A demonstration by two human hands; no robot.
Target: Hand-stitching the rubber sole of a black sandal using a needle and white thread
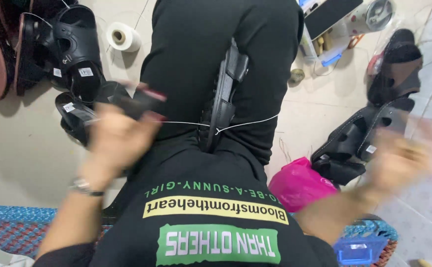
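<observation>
A black sandal [223, 94] stands on edge, clamped between my knees in black trousers. A white thread [248, 122] runs through its side and stretches out to both hands. My left hand [117, 138], blurred, grips a dark handled tool [144, 101] with the thread's left end at it. My right hand [401, 155], also blurred, is out to the right with fingers closed, level with the thread's other end; the thread itself fades from sight before reaching it.
Several black sandals [72, 54] lie piled at upper left, more sandals [374, 123] at right. A white thread spool [122, 37] sits on the tiled floor. A pink plastic bag [297, 183] lies by my right knee, a blue box [359, 249] below it. Tools clutter the top right.
</observation>
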